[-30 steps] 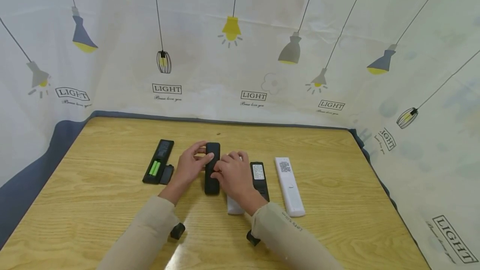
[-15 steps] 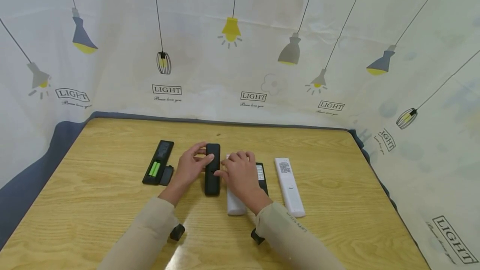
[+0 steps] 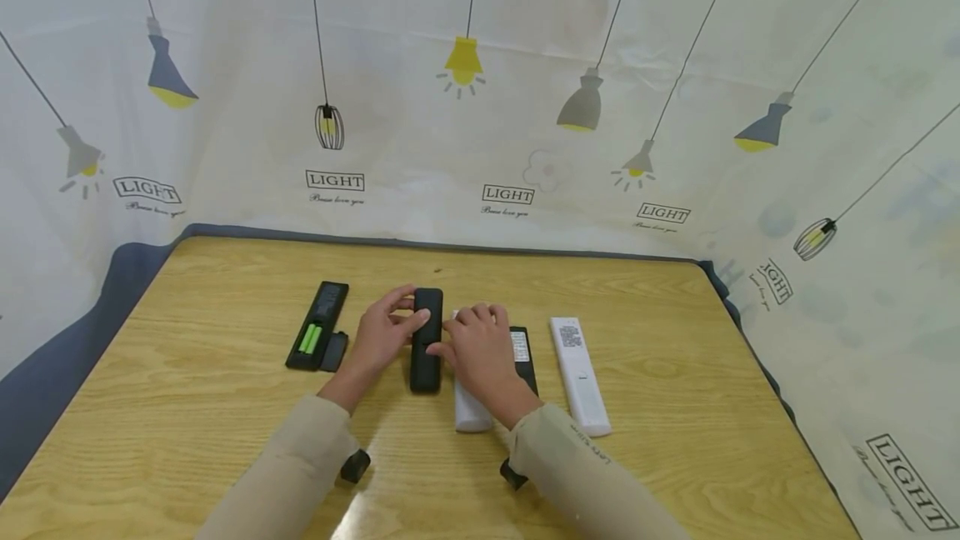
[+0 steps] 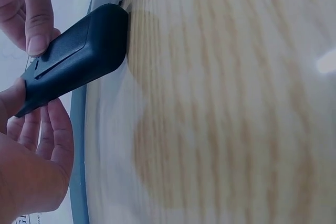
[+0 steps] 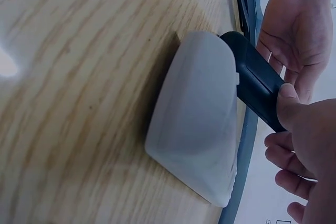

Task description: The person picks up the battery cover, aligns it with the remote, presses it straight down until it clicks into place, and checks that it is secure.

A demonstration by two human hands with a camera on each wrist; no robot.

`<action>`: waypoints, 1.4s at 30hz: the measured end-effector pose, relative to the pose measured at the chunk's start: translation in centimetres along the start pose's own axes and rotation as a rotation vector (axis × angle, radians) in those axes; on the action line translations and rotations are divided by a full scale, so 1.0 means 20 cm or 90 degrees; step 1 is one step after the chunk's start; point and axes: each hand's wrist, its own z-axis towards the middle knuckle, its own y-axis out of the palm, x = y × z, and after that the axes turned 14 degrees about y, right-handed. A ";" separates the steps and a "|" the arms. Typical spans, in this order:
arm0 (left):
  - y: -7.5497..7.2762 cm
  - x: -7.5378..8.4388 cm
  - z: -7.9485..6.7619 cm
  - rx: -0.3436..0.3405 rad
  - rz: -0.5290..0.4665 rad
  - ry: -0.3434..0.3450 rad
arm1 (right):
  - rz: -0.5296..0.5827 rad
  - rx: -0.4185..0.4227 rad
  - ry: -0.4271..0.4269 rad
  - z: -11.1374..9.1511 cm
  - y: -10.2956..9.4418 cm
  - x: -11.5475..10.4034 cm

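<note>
A black remote control (image 3: 426, 373) is face down near the table's middle, its back cover seam showing in the left wrist view. My left hand (image 3: 378, 336) holds its upper part, thumb on the back and fingers along the left side. The thumb of my right hand (image 3: 480, 357) presses on the back near the seam, and its other fingers bend beside the right edge. Beneath the right hand lies a white remote control (image 3: 472, 413), partly covered. Another black remote (image 3: 521, 350) with a label is half hidden behind that hand.
On the left lies a black remote (image 3: 326, 307) with two green batteries (image 3: 309, 338) in its uncovered compartment, its battery cover (image 3: 333, 352) beside it. A second white remote (image 3: 581, 377) lies at the right. A printed curtain (image 3: 412, 157) hangs behind the wooden table (image 3: 660, 457).
My right hand has shifted slightly right and its thumb has drawn back toward the remote's right edge. The left hand keeps its hold and the remote stays nearly in place.
</note>
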 end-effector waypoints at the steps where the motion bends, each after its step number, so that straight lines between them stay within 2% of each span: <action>1: 0.00 0.00 0.00 0.001 0.000 -0.002 | -0.001 -0.003 0.002 0.00 0.00 0.00; 6: 0.00 -0.01 0.00 0.001 0.009 0.002 | -0.008 -0.017 0.003 0.01 0.01 -0.01; 16: 0.00 -0.01 0.00 -0.005 0.014 0.008 | 0.030 -0.106 0.028 0.03 -0.01 -0.02; 26: 0.01 -0.02 0.00 -0.002 0.024 0.002 | 0.049 -0.129 0.031 0.03 -0.02 -0.01; 33: 0.01 -0.01 -0.01 0.001 0.025 0.001 | 0.067 -0.158 0.054 0.05 -0.02 -0.02; 42: 0.02 -0.01 -0.01 0.000 0.033 0.007 | 0.051 -0.198 0.068 0.07 -0.04 -0.03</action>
